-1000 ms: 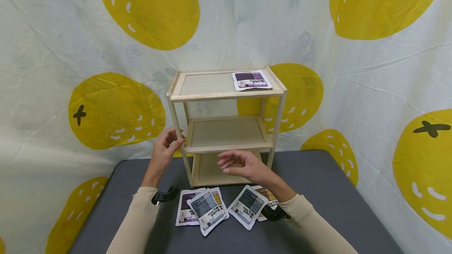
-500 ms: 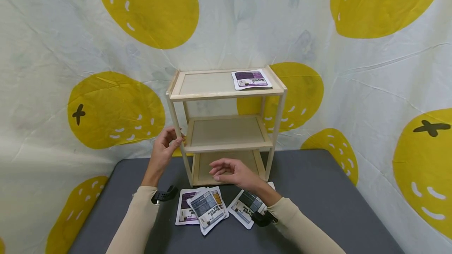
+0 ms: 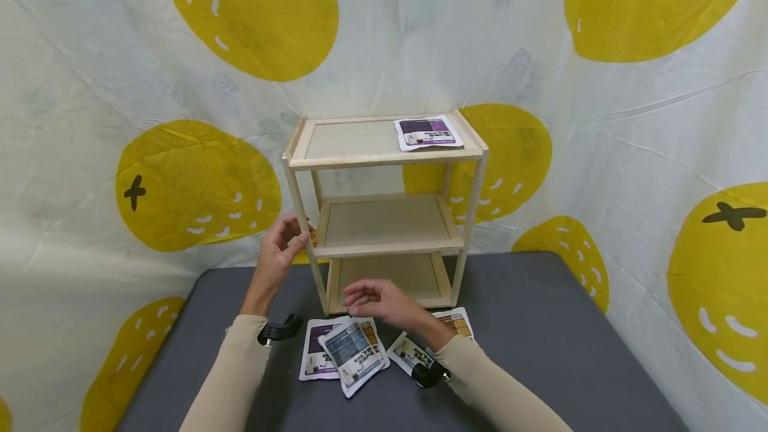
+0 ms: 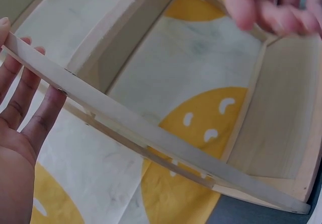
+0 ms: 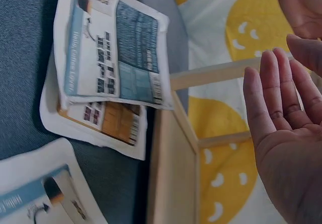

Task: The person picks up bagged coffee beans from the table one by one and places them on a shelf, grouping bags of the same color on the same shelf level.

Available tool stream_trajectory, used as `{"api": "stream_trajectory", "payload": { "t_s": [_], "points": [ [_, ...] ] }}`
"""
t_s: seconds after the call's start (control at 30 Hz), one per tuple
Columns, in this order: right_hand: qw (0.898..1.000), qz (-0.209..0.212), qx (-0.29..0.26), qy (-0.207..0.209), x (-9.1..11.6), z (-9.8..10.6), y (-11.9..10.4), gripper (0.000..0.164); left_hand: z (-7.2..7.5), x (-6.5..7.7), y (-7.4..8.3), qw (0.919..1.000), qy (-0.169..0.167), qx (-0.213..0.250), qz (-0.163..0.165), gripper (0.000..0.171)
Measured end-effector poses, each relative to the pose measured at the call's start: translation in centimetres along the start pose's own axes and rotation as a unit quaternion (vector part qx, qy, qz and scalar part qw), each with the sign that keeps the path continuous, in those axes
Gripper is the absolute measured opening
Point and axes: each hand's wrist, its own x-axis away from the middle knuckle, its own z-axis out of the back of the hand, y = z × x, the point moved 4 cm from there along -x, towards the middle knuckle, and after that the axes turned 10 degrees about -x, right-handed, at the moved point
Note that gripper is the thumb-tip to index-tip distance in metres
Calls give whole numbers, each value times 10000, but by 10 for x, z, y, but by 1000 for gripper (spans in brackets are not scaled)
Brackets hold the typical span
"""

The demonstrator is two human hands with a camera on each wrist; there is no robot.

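Note:
A three-tier wooden shelf (image 3: 387,246) stands on the grey table. My left hand (image 3: 281,253) grips its front left post (image 4: 126,113), thumb on one side and fingers on the other. My right hand (image 3: 384,302) hovers in front of the bottom tier, holding nothing, its fingers loosely bent. Just below it, a blue-labelled pouch (image 3: 354,355) lies over an orange-labelled pouch (image 5: 108,126) and a purple-labelled pouch (image 3: 315,355). Under my right forearm lie another blue-labelled pouch (image 3: 409,354) and an orange-labelled one (image 3: 459,321), both partly hidden.
One purple-labelled pouch (image 3: 429,133) lies flat on the right part of the shelf's top tier. The grey table (image 3: 540,325) reaches to a hanging cloth (image 3: 372,32) printed with yellow fruit, which closes off the back and sides.
My right hand has moved left and down, from over the right-hand pouches toward the left-hand pile. The left hand has kept its place on the post.

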Motion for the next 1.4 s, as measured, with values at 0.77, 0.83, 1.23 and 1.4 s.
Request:
{"api": "stream_trajectory", "payload": {
  "t_s": [0.77, 0.83, 1.23, 1.4],
  "points": [
    [9984, -412, -100, -369, -33, -50, 47, 36, 0, 1, -3, 9996, -137, 175, -184, 28],
    [9984, -432, -115, -340, -34, -53, 51, 36, -1, 0, -3, 9996, -153, 147, -210, 29],
    [9831, -781, 1644, -212, -28, -53, 61, 31, 0, 0, -4, 9996, -124, 107, -236, 26],
    [9775, -640, 1986, -322, -27, -50, 60, 28, 1, 0, -5, 9997, -110, 114, -186, 26]
  ]
}}
